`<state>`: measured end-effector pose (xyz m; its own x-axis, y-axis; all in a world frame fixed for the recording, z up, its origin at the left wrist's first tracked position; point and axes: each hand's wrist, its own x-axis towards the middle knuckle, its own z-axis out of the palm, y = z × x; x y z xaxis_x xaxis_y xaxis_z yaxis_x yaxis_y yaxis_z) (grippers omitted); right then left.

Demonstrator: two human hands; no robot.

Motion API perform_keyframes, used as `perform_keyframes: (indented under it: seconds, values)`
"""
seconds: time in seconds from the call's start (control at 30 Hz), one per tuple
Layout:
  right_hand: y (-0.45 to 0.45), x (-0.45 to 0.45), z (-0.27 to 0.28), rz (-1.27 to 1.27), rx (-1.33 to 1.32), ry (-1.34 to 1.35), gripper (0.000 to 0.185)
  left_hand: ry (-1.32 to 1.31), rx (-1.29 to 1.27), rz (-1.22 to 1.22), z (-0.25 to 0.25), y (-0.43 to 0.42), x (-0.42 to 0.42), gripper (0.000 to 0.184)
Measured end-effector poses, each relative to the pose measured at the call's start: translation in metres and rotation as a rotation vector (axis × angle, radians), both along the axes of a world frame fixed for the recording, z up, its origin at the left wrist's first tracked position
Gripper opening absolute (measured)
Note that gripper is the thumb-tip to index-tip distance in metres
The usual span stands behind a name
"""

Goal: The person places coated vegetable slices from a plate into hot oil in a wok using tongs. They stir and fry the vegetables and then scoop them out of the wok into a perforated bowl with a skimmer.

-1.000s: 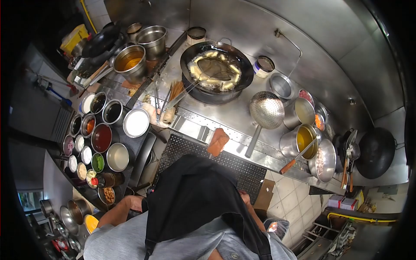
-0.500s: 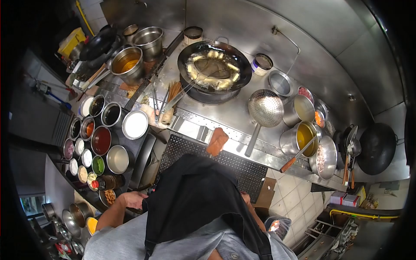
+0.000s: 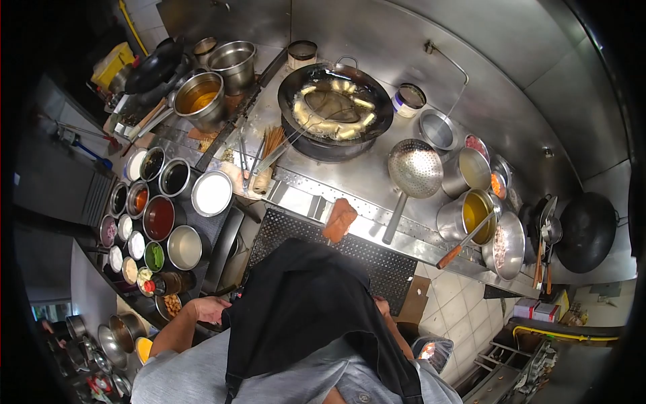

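Observation:
My left hand (image 3: 210, 310) is low by the left side of my black apron (image 3: 303, 289), close to a bowl of brown nuts (image 3: 173, 306); its fingertips are hidden. Only a sliver of my right hand (image 3: 381, 306) shows at the apron's right edge, its fingers out of sight. Ahead, pale pieces of food (image 3: 363, 104) float in a ring in bubbling oil inside a black wok (image 3: 382, 124). A wire strainer (image 3: 330, 106) rests over the middle, its handle leaning on the wok's near rim. Neither hand touches the wok.
A perforated ladle (image 3: 415, 168) lies on the steel counter right of the wok. An orange-brown cloth (image 3: 340, 220) hangs at the front edge. Pots of sauces, including a red sauce (image 3: 158, 219), stand at left. A pot of yellow oil (image 3: 475, 212) stands at right.
The whole view has shifted very slightly. Food pieces in the wok have drifted a little in the bubbling oil. Both hands stay in place.

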<state>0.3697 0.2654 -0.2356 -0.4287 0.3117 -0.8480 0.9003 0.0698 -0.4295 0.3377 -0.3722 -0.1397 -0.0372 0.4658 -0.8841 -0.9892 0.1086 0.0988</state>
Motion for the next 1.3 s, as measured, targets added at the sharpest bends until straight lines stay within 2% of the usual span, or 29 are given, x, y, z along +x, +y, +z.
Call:
perform_keyframes:
  seconds: [0.07,0.13,0.2,0.27,0.3,0.33,0.37,0.4,0.43,0.47,0.5,0.53,0.63,0.67,0.7,0.8,0.87,0.93,1.03,1.17,1.3]
  values:
    - [0.0,0.001,0.0,0.003,-0.014,0.015,0.029,0.024,0.009,-0.106,0.013,0.005,-0.004,0.058]
    - [0.003,0.007,-0.012,-0.034,-0.042,0.038,0.028,0.084,-0.004,-0.324,0.071,0.028,-0.038,0.05]
    - [0.025,0.03,-0.071,0.132,-0.03,0.135,0.027,0.187,-0.074,-0.586,0.119,0.042,-0.081,0.035]
    - [0.025,0.032,-0.063,0.182,-0.002,0.122,0.025,0.64,-0.183,-0.81,0.166,0.063,-0.14,0.019]
    - [0.014,0.017,-0.023,0.148,0.02,0.07,0.025,0.914,-0.275,-0.694,0.173,0.068,-0.161,0.018]
    - [0.008,0.008,-0.01,0.141,0.017,0.05,0.024,1.213,-0.458,-0.71,0.195,0.091,-0.19,0.021]
    - [0.002,0.0,0.001,0.133,0.014,0.03,0.023,1.591,-0.591,-0.573,0.184,0.101,-0.214,0.022]
    - [0.005,0.002,-0.007,0.151,-0.01,0.038,0.023,1.642,-0.596,-0.443,0.178,0.115,-0.243,0.026]
    - [0.001,-0.001,-0.004,0.137,-0.018,0.042,0.023,1.641,-0.73,-0.53,0.176,0.133,-0.275,0.033]
    - [-0.003,-0.005,-0.003,0.123,-0.026,0.045,0.022,1.702,-0.777,-0.406,0.14,0.143,-0.306,0.042]
    - [-0.01,-0.012,0.019,0.088,-0.016,0.041,0.022,1.754,-0.949,-0.417,0.125,0.163,-0.328,0.051]
    - [-0.019,-0.025,0.037,0.059,-0.005,0.04,0.023,1.7,-1.056,-0.489,0.111,0.18,-0.347,0.064]
    - [-0.009,-0.025,0.0,-0.117,-0.113,0.173,0.023,1.509,-1.153,-0.523,0.099,0.218,-0.37,0.061]
    - [-0.014,-0.029,0.007,-0.11,-0.089,0.18,0.023,1.479,-1.151,-0.534,0.082,0.222,-0.38,0.057]
    - [-0.012,-0.028,0.012,-0.111,-0.061,0.186,0.024,1.453,-1.142,-0.549,0.084,0.224,-0.382,0.053]
    - [-0.015,-0.019,0.017,-0.218,-0.054,0.188,0.022,1.653,-1.059,-0.532,0.099,0.22,-0.389,0.047]
    - [-0.013,0.005,0.0,-0.308,-0.064,0.197,0.019,1.687,-1.049,-0.473,0.104,0.214,-0.396,0.046]
    - [-0.005,0.043,-0.026,-0.095,0.063,0.294,0.018,1.742,-1.025,-0.323,0.115,0.204,-0.397,0.046]
    - [-0.002,0.101,-0.051,0.177,0.23,0.357,0.019,1.725,-1.01,-0.329,0.136,0.188,-0.409,0.049]
    - [-0.002,0.139,-0.079,0.366,0.322,0.316,0.02,1.664,-1.11,-0.388,0.143,0.177,-0.437,0.056]
    - [-0.009,0.142,-0.097,0.435,0.397,0.344,0.022,1.693,-1.183,-0.431,0.096,0.175,-0.452,0.062]
